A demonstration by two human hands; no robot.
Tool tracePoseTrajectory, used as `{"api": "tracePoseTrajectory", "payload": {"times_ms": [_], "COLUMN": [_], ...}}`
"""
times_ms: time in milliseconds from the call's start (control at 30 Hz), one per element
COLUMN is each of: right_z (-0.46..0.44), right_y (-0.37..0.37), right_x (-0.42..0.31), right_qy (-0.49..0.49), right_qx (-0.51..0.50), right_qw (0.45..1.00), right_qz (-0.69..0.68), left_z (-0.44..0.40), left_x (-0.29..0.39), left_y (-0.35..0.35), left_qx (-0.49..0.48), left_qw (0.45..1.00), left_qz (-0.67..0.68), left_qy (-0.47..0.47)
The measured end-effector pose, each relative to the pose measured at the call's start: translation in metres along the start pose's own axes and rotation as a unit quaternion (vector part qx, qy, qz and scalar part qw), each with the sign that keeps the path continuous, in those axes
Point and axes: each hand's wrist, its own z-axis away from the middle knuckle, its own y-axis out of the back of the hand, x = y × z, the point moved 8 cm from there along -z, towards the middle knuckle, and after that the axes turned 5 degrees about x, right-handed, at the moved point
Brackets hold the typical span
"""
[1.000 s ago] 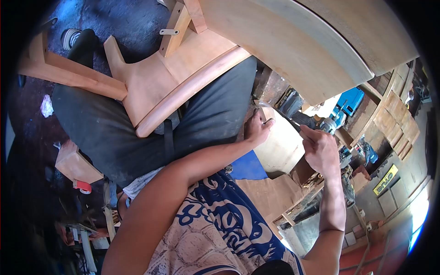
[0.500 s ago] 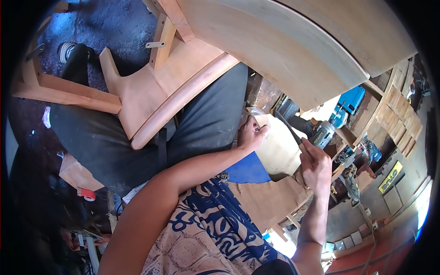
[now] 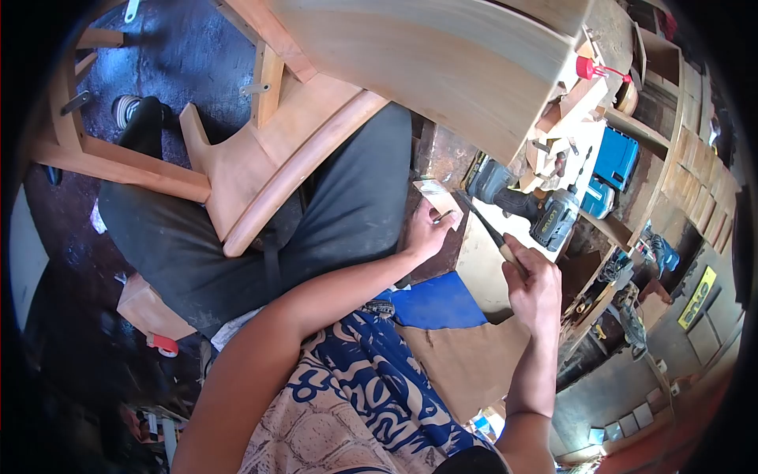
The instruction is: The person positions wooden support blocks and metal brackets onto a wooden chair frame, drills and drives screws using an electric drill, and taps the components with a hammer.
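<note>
Right of the lap's curved wooden chair frame (image 3: 272,154), left hand (image 3: 431,234) pinches small wood piece (image 3: 437,199); right hand (image 3: 535,286) curled round wood-handled file (image 3: 483,221), tip beside piece, contact unclear. Lotus drill (image 3: 553,225) crowds file's right; blue case (image 3: 616,158) farther.

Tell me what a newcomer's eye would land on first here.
Likely the big curved wooden frame first, spread over the dark trousers at upper left. Then the hands near the middle: the right hand grips a dark-bladed tool, its tip close to the small piece of wood in the left hand. Just beyond the right hand, the grey drill stands out too.
</note>
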Motion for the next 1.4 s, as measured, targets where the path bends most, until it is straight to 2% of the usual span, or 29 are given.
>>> {"api": "tracePoseTrajectory", "payload": {"times_ms": [133,433,533,600,667,700,733,767,800,833,900,933,967,1000,1133,1233,1333,1367,1400], "right_z": [-0.008,-0.022,0.001,0.019,0.033,0.032,0.022,0.009,-0.007,-0.024,-0.068,-0.087,-0.097,-0.094,-0.170,-0.214,-0.248,-0.256,-0.260], "right_y": [0.001,-0.003,0.048,0.066,0.066,0.053,0.028,-0.002,-0.032,-0.054,-0.110,-0.134,-0.139,-0.110,-0.105,-0.125,-0.161,-0.174,-0.185], "right_x": [-0.004,-0.011,0.020,0.077,0.131,0.161,0.199,0.235,0.252,0.250,0.280,0.298,0.280,0.219,0.250,0.287,0.310,0.314,0.312], "right_qy": [0.042,0.104,0.061,0.064,0.007,-0.055,-0.068,-0.088,-0.101,-0.101,-0.050,-0.085,-0.149,-0.139,-0.024,0.044,0.088,0.099,0.105], "right_qx": [-0.005,-0.015,0.171,0.309,0.357,0.335,0.364,0.344,0.304,0.267,0.230,0.236,0.247,0.258,0.312,0.308,0.278,0.266,0.258], "right_qw": [0.999,0.990,0.978,0.921,0.869,0.849,0.816,0.797,0.770,0.767,0.769,0.767,0.720,0.709,0.743,0.780,0.814,0.825,0.833], "right_qz": [0.017,0.092,-0.105,-0.227,-0.342,-0.405,-0.443,-0.489,-0.551,-0.575,-0.595,-0.590,-0.631,-0.642,-0.592,-0.542,-0.502,-0.490,-0.478], "left_z": [-0.001,-0.003,-0.007,-0.011,-0.002,0.010,0.023,0.038,0.053,0.065,0.088,0.095,0.099,0.104,0.107,0.102,0.084,0.069,0.053], "left_x": [-0.002,-0.001,-0.009,-0.018,-0.009,-0.001,0.008,0.020,0.042,0.062,0.116,0.138,0.160,0.186,0.253,0.287,0.317,0.315,0.321], "left_y": [0.002,0.001,0.002,0.000,-0.005,-0.006,-0.007,-0.007,-0.005,0.003,0.018,0.031,0.047,0.065,0.153,0.214,0.254,0.271,0.284], "left_qx": [0.008,0.005,-0.011,-0.032,-0.080,-0.099,-0.131,-0.160,-0.205,-0.210,-0.242,-0.258,-0.267,-0.253,-0.159,-0.102,-0.064,-0.068,-0.061], "left_qw": [0.998,1.000,0.999,0.998,0.996,0.994,0.991,0.986,0.979,0.977,0.970,0.966,0.963,0.966,0.973,0.962,0.909,0.919,0.878], "left_qz": [-0.059,-0.011,-0.020,0.006,0.028,0.034,0.029,0.022,0.017,-0.045,0.011,-0.004,-0.022,-0.047,-0.132,-0.240,-0.390,-0.365,-0.459], "left_qy": [-0.004,-0.019,-0.047,-0.045,-0.007,-0.012,0.014,0.041,0.009,0.013,0.012,0.004,-0.005,-0.021,-0.102,-0.079,-0.130,-0.132,-0.122]}}
